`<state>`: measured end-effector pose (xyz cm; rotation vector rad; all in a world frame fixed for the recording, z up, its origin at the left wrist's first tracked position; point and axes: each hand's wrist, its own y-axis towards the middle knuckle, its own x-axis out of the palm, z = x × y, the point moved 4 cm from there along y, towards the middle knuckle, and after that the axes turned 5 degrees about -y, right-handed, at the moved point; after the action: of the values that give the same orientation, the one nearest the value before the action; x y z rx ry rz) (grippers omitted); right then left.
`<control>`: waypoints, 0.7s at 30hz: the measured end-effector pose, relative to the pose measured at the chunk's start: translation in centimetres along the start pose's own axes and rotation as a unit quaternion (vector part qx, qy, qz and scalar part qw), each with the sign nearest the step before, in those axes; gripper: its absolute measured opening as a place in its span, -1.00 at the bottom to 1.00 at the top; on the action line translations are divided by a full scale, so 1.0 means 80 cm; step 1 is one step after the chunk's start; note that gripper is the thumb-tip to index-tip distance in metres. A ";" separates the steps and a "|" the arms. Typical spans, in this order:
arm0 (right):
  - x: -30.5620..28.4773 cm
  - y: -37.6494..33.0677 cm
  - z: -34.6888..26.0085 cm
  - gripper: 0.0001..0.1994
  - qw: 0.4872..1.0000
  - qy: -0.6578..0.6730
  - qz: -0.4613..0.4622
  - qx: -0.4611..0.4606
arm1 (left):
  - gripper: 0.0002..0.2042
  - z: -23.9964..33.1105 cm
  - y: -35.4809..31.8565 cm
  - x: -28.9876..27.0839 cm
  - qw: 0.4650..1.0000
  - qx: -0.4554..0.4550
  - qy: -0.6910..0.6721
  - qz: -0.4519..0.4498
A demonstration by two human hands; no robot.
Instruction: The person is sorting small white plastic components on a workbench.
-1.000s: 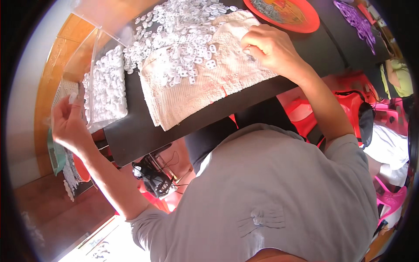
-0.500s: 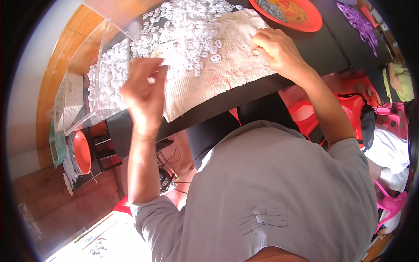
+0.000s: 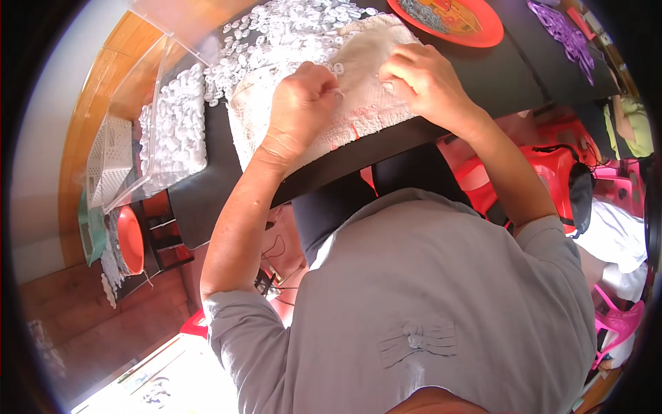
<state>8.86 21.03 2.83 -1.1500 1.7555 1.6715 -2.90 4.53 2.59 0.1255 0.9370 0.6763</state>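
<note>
A cream woven cloth lies on the black table, with a heap of small white plastic rings on its far part. My left hand rests on the cloth with fingers pinched together near one white ring; what it pinches is too small to tell. My right hand presses on the cloth's right side, fingers curled down on it. The two hands are close together, almost touching.
A clear plastic box of white rings stands at the table's left end, with a white lattice basket beside it. A red plate sits at the far right, purple pieces beyond it. Red stools stand at right.
My left hand swung from the far left, beside the plastic box, across to the cloth and now sits next to my right hand. The right hand stayed on the cloth.
</note>
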 end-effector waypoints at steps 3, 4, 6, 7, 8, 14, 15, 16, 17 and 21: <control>-0.006 0.010 -0.004 -0.91 0.994 0.101 0.039 0.022 | -0.92 -0.002 -0.004 -0.013 0.953 -0.181 -0.243 0.025; -0.006 0.013 -0.005 -0.92 0.984 0.166 0.053 0.043 | -0.92 -0.003 -0.007 -0.013 0.886 -0.289 -0.362 0.031; 0.004 0.018 -0.011 -0.92 0.974 0.212 0.039 0.065 | -0.92 -0.001 -0.010 -0.011 0.873 -0.287 -0.390 0.054; 0.011 0.022 -0.015 -0.92 0.962 0.258 0.023 0.085 | -0.92 -0.001 -0.013 -0.012 0.862 -0.289 -0.410 0.069; 0.015 0.026 -0.020 -0.92 0.962 0.259 0.023 0.085 | -0.92 0.000 -0.015 -0.012 0.851 -0.291 -0.430 0.083; 0.018 0.035 -0.034 -0.91 0.991 0.107 0.084 0.018 | -0.89 0.000 -0.025 -0.015 0.991 -0.013 -0.074 0.106; 0.019 0.032 -0.030 -0.91 0.991 0.106 0.081 0.018 | -0.89 0.004 -0.030 -0.017 0.991 -0.015 -0.076 0.106; 0.014 0.028 -0.023 -0.91 0.993 0.082 0.084 0.022 | -0.87 0.024 -0.038 -0.021 0.995 -0.006 -0.041 0.091; 0.009 0.023 -0.015 -0.90 0.994 0.058 0.086 0.025 | -0.86 0.047 -0.049 -0.027 0.997 0.003 -0.007 0.075; -0.009 -0.002 0.034 -0.90 0.992 0.049 0.061 0.096 | -0.95 0.088 -0.125 -0.008 0.875 -0.188 -0.351 -0.276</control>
<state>8.80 23.86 2.84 -1.0725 2.0364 1.4952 7.11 -2.41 3.43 -0.2317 0.1015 0.2229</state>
